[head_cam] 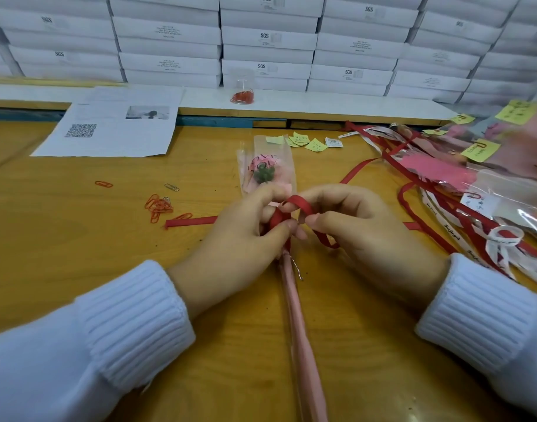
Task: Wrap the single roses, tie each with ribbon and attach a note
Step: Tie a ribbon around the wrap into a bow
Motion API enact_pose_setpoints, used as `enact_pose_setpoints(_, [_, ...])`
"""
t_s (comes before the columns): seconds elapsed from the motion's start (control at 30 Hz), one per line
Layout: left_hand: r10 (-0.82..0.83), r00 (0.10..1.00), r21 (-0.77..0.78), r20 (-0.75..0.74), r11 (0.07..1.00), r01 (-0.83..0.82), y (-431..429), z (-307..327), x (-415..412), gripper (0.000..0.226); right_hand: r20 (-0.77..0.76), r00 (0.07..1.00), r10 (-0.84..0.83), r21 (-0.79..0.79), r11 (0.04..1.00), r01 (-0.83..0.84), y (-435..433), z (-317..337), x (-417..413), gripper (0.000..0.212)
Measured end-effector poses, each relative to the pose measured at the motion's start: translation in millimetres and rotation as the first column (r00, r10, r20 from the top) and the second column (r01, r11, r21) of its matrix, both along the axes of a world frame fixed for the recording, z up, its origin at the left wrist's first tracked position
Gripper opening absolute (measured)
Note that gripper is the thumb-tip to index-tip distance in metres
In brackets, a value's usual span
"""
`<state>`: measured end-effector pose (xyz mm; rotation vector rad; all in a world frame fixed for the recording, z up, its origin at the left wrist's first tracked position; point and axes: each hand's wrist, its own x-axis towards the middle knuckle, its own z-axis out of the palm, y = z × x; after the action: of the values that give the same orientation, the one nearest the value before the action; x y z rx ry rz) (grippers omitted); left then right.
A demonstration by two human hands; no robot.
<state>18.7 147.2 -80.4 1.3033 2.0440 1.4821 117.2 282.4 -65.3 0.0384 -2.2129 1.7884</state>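
Note:
A single pink rose [263, 172] in a clear sleeve lies on the wooden table [63, 239], its pink wrapped stem [300, 324] running toward me. A red ribbon [297, 205] loops around the stem just below the flower. My left hand [242, 239] pinches the ribbon against the stem. My right hand [361, 229] pinches the ribbon loop from the right side. One ribbon tail [191, 222] trails left on the table, another runs off to the right. Small yellow notes [306, 141] lie behind the rose.
Loose red paper clips [159, 207] lie left of my hands. Finished wrapped roses with yellow notes [480, 166] and spare ribbons [474, 236] are piled at right. A printed sheet [114, 126] lies at the back left. White boxes [267, 38] are stacked behind.

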Motion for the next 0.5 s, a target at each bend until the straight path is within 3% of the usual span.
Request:
enact_pose_setpoints(0.23, [-0.046,0.999,-0.011,-0.029,0.999,0.046,-0.9,-2.1,-0.3,0.024,0.018,0.995,-0.093,0.291,0.953,0.084,-3.7,5.8,3.9,0.006])
enact_pose_setpoints(0.4, [-0.057,0.976,-0.101,-0.209,0.994,0.037,0.4,-5.1,-0.4,0.01,-0.094,0.98,-0.176,0.352,0.915,0.198,-9.0,5.3,1.5,0.009])
enact_pose_setpoints(0.5, [-0.07,0.959,-0.101,-0.275,0.994,0.043,-0.3,-2.6,1.4,0.026,-0.17,0.938,-0.302,0.398,0.85,0.346,-8.6,2.2,1.2,0.01])
